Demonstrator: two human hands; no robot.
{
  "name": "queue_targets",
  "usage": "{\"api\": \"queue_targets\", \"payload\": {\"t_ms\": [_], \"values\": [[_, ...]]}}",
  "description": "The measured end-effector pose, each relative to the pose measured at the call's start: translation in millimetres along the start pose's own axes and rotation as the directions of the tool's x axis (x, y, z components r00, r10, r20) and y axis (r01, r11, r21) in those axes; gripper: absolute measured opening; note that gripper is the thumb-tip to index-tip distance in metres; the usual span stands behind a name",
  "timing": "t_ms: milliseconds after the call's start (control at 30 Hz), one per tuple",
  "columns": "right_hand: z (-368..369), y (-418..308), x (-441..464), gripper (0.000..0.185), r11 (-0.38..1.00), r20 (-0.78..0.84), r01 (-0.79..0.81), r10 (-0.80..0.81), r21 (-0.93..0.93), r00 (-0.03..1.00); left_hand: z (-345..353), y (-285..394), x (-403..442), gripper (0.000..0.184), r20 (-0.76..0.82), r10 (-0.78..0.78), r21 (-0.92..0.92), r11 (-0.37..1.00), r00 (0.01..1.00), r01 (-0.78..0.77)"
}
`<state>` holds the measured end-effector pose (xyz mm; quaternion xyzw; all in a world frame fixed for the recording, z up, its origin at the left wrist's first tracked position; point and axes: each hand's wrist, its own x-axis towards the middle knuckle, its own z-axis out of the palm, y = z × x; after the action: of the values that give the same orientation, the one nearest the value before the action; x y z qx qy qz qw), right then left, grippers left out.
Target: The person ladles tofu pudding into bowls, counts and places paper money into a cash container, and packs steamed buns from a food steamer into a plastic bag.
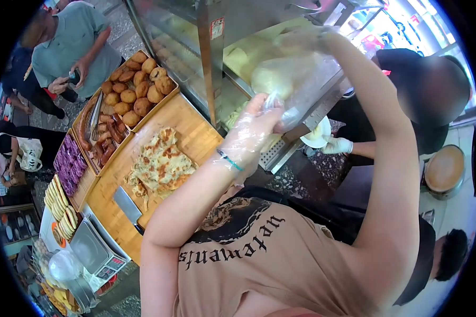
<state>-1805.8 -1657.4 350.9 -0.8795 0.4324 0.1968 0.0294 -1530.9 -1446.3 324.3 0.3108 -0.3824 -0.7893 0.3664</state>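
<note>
My left hand, in a thin clear plastic glove, is closed on the gathered part of a clear plastic bag. Something pale and rounded shows in or behind the bag, too blurred to name. My right hand is raised above the bag near the metal-framed cabinet, and motion smears its fingers. Below my left forearm, a browned flatbread lies in torn pieces on the wooden board. A cleaver lies beside it.
Trays of round fried buns, sausages and shredded purple vegetable line the board's far side. A scale stands at lower left. A co-worker's gloved hand holds a white bowl at right. People stand beyond the counter.
</note>
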Motion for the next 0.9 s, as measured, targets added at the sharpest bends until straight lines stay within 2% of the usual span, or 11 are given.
{"api": "queue_targets", "payload": {"t_ms": [133, 300, 333, 400, 467, 600, 700, 767, 800, 867, 900], "values": [[-67.0, -36.2, -104.9, 0.049, 0.524, -0.118, -0.102, 0.37, 0.846, 0.922, -2.0, 8.3, -1.9, 0.014, -0.012, 0.035, -0.146, 0.989, 0.999, -0.037], [-80.5, -56.5, -153.7, 0.063, 0.05, -0.465, 0.463, 0.138, 0.885, 0.875, 3.6, 18.7, -2.4, 0.014, -0.043, 0.045, -0.157, 0.986, 0.998, -0.051], [-80.8, -69.4, -143.6, 0.063, 0.051, -0.468, 0.466, 0.142, 0.883, 0.872, 5.3, 19.5, -0.4, 0.014, -0.039, 0.045, -0.152, 0.987, 0.998, -0.05], [-70.4, -91.5, -116.7, 0.069, 0.762, -0.23, 0.05, 0.133, 0.646, 0.964, 7.2, 19.6, 3.5, 0.017, -0.02, 0.091, -0.158, 0.983, 0.996, -0.093], [-65.3, -121.2, -75.9, 0.07, 0.892, 0.115, -0.194, 0.16, 0.408, 0.98, 10.4, 24.8, 3.2, 0.017, -0.02, 0.106, -0.139, 0.984, 0.994, -0.108], [-78.5, -136.6, -68.3, 0.067, 0.906, 0.202, -0.411, 0.385, 0.104, 0.9, 0.3, 24.3, 6.8, 0.016, -0.076, 0.056, 0.058, 0.997, 0.995, -0.052], [-57.6, -88.1, -88.0, 0.066, 0.937, -0.144, -0.342, 0.349, 0.072, 0.926, -27.9, 27.3, 20.4, 0.01, -0.14, 0.099, 0.501, 0.866, 0.985, -0.015], [-70.9, -79.7, -107.5, 0.065, 0.927, -0.244, -0.365, 0.335, -0.085, 0.91, -48.9, 42.8, 29.8, 0.007, 0.195, 0.642, 0.96, 0.03, 0.741, -0.279], [-88.1, -85.8, -129.6, 0.063, 0.93, -0.281, -0.327, 0.273, -0.168, 0.92, -42.1, 75.2, 25.0, 0.008, 0.169, 0.656, 0.985, -0.137, 0.735, -0.104], [-84.3, -68.4, -140.9, 0.067, 0.893, -0.389, -0.288, 0.143, -0.346, 0.91, -47.9, 100.9, 25.7, 0.012, 0.179, 0.68, 0.973, -0.228, 0.711, -0.027], [-90.8, -74.6, -145.2, 0.067, 0.895, -0.392, -0.287, 0.142, -0.342, 0.909, -52.1, 110.7, 31.0, 0.014, 0.087, 0.674, 0.976, 0.091, 0.734, -0.199]]}}
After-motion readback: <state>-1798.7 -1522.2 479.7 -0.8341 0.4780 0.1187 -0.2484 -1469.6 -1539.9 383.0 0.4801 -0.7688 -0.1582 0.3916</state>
